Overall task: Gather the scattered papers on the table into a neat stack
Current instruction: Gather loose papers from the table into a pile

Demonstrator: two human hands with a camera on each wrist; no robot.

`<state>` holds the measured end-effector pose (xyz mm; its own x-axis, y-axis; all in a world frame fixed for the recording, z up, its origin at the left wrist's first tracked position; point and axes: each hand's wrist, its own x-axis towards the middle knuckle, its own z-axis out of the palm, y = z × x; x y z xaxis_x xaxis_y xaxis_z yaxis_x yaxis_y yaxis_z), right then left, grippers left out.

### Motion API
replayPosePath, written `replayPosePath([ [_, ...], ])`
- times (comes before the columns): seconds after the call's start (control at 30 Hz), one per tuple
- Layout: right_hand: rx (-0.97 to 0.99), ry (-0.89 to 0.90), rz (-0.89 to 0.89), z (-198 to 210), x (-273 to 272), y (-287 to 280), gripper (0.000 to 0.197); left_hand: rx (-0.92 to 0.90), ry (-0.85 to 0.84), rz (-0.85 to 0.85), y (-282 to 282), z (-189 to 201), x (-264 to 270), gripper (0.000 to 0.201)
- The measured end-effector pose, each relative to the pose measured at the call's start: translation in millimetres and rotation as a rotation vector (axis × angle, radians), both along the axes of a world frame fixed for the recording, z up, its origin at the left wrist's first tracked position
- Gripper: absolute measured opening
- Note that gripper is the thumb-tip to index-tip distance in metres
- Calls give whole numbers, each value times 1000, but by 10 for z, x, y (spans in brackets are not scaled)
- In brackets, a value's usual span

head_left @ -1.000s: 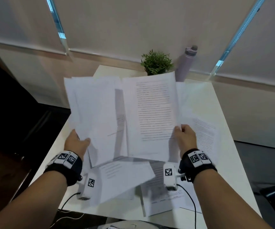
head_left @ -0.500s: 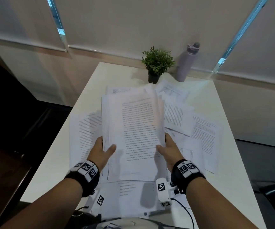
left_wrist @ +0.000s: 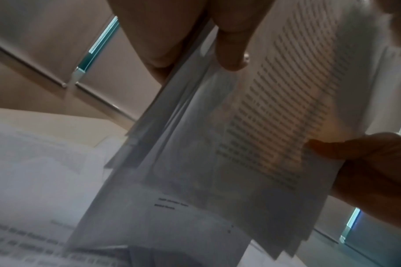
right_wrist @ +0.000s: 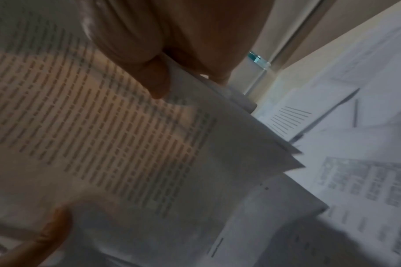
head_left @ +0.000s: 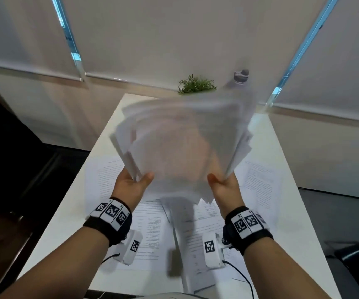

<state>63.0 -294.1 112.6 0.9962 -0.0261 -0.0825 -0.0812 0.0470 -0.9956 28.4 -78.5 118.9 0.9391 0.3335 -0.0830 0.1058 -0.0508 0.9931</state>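
Note:
A bundle of white printed papers (head_left: 183, 145) is held up above the table, blurred with motion, its sheets fanned unevenly at both side edges. My left hand (head_left: 134, 182) grips the bundle's lower left edge, thumb on the front. My right hand (head_left: 221, 183) grips its lower right edge the same way. In the left wrist view the bundle (left_wrist: 217, 144) slants across the frame with a thumb pressed on it. The right wrist view shows the bundle (right_wrist: 108, 126) pinched under the thumb. Several loose sheets (head_left: 152, 229) lie flat on the white table (head_left: 66, 223) beneath my wrists.
A small green potted plant (head_left: 196, 85) and a lilac bottle (head_left: 240, 77) stand at the table's far edge, partly hidden by the raised papers. More printed sheets (head_left: 262, 186) lie at the right side. A dark chair (head_left: 8, 147) sits to the left.
The two separate handfuls were brought together into one bundle, lowered to the table, and are now lifted again in a quick, blurred motion. Both hands moved closer together.

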Motion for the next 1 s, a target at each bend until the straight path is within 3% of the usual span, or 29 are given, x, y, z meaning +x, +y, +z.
replayPosePath([
  [0.17, 36, -5, 34, -45, -60, 0, 49, -38, 4, -75, -15, -72, -40, 33],
  [0.3, 98, -128, -13, 153, -5, 15, 57, -89, -22, -90, 36, -16, 21, 34],
  [0.37, -23, -323, -48, 254, 12, 26, 73, -85, -51, -61, 48, 14, 48, 27],
  [0.43, -301, -550, -58, 291, 44, 20, 82, -77, -88, -43, 53, 23, 56, 22],
  [0.5, -541, -692, -40, 256, 95, -6, 75, -73, -102, -41, 40, 20, 60, 21],
  [0.57, -623, -740, -26, 205, 96, -24, 63, -71, -90, -52, 38, 2, 61, 26],
  [0.67, -438, -657, -66, 153, 13, -40, 64, -73, -1, -56, 81, -86, 72, 44],
  [0.77, -66, -411, -132, 141, -51, -44, 69, -66, 63, -84, 128, -179, 76, 67],
  [0.83, 81, -251, -81, 98, -52, -34, 72, -85, 81, -96, 117, -203, 93, 73],
  [0.9, 160, -119, -25, 49, -36, -2, 71, -120, 91, -110, 74, -190, 120, 69],
  [1.0, 217, -58, -26, 41, 8, 55, 60, -176, 104, -91, 9, -133, 165, 52],
])
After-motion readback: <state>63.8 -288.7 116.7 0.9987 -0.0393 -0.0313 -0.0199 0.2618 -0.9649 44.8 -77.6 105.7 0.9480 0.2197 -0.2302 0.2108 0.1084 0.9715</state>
